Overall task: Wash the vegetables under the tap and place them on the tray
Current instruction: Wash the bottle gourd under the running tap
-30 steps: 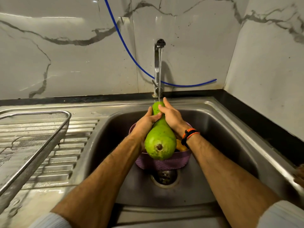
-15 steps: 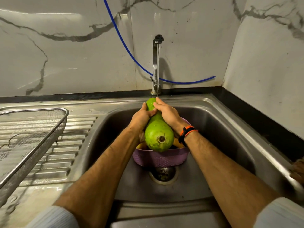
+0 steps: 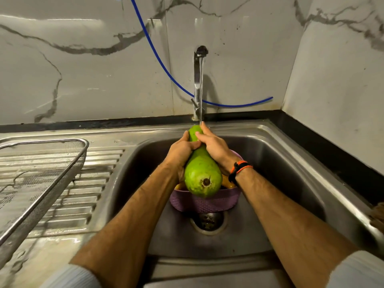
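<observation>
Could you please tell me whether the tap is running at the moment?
Yes, it is on: a thin stream falls from the tap spout onto the narrow end of the bottle gourd, beside the right hand.

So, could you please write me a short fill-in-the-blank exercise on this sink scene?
1. Both hands grip the green gourd by its ____ end.
2. Water from the tap lands on the gourd's ____.
3. The basket below the gourd is ____ in colour.
4. The mesh tray sits on the ____ side of the sink.

Missing words: narrow; tip; purple; left
</observation>
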Tool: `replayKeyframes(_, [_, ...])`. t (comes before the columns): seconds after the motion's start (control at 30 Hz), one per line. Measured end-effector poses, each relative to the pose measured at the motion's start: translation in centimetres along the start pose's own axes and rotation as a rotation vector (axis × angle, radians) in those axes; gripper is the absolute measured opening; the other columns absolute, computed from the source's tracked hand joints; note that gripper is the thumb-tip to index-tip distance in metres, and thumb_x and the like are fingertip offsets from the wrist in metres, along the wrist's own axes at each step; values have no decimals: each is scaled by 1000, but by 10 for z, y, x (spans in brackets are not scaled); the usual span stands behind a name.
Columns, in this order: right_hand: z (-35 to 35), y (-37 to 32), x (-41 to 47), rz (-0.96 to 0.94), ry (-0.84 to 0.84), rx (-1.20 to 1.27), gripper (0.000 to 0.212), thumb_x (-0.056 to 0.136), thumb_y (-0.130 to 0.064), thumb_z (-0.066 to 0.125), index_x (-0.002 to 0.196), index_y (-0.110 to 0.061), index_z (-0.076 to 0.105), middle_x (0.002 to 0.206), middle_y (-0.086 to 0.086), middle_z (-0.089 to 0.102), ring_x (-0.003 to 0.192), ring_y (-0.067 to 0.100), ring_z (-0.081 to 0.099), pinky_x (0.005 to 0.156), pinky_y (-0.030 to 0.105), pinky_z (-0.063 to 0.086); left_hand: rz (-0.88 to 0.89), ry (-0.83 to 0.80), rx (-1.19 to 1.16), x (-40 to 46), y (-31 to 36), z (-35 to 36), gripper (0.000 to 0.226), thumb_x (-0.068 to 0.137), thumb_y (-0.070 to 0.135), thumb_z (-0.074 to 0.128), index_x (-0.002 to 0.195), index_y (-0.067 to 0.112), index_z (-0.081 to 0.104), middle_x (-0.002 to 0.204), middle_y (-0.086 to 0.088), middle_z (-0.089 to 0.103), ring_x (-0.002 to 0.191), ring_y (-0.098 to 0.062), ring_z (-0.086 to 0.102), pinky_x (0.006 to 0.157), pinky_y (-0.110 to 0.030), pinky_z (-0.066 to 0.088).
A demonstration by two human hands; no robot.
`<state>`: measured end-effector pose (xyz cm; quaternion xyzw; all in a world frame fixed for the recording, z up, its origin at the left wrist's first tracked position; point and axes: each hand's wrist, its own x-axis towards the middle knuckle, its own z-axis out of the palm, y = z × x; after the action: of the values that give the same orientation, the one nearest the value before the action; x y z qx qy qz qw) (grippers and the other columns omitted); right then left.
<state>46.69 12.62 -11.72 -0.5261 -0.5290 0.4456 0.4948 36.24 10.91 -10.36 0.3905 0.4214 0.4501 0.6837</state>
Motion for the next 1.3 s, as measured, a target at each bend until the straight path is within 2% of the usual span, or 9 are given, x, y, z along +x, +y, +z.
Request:
replayKeyframes(0.1, [3,2,-1,-4,-57,32,58,101,-25,48,154,-15,26,163,2,19,149,16,19,123,39,16,9,44,0,1,2,-2,73,98,7,57,157,31,23,140,-14,55,110,-33,63,77,-47,57])
replayKeyframes(0.27, [0,-1,0,-3,23,-2,59,102,-28,48,155,-23,23,163,3,18,148,20,23,121,41,22,-17,-5,26,-2,-2,0,72,95,5,58,155,32,29,137,-12,59,114,-36,63,94,-58,52])
replayKeyframes(0.47, [1,1,-1,2,-24,32,57,102,-23,47,154,-16,24,163,5,20,148,19,24,122,39,21,-22,8,31,-2,-3,-3,74,98,3,54,158,31,18,140,-13,55,110,-33,62,81,-48,55])
replayKeyframes(0.57, [-2,1,1,10,12,12,59,102,-26,48,155,-22,23,163,4,18,147,21,24,121,41,24,-23,-16,42,-1,-4,0,73,97,3,56,157,30,24,138,-12,57,114,-34,62,90,-53,54])
replayKeyframes(0.7, [1,3,1,-4,-48,8,59,100,-27,50,154,-19,26,162,3,21,148,19,24,122,41,21,3,17,42,4,0,-2,71,96,6,57,156,31,28,137,-13,58,113,-35,63,87,-52,56])
replayKeyframes(0.9, [-4,0,1,1,24,-4,60,100,-27,49,154,-28,24,162,5,20,147,22,25,120,43,24,-9,-25,35,1,-1,1,73,95,1,55,156,30,27,136,-13,59,115,-36,62,93,-56,53])
replayKeyframes(1.07, [1,0,-4,9,-42,22,59,100,-26,49,154,-26,26,161,2,24,146,20,27,120,43,25,-7,9,43,-3,-1,-1,74,97,3,55,157,33,24,139,-13,56,115,-35,62,85,-50,56])
replayKeyframes(1.17, [0,-4,-3,14,17,28,59,101,-23,49,154,-26,24,161,4,25,144,21,31,119,42,28,-2,-4,42,-2,0,0,74,96,0,55,156,32,27,136,-13,58,114,-35,63,88,-52,55])
replayKeyframes(1.3, [4,-3,-9,28,-57,8,61,101,-26,50,155,-20,23,162,2,24,146,18,27,121,41,24,40,55,10,3,4,-3,75,93,-1,58,155,30,30,138,-16,57,115,-36,62,94,-56,53])
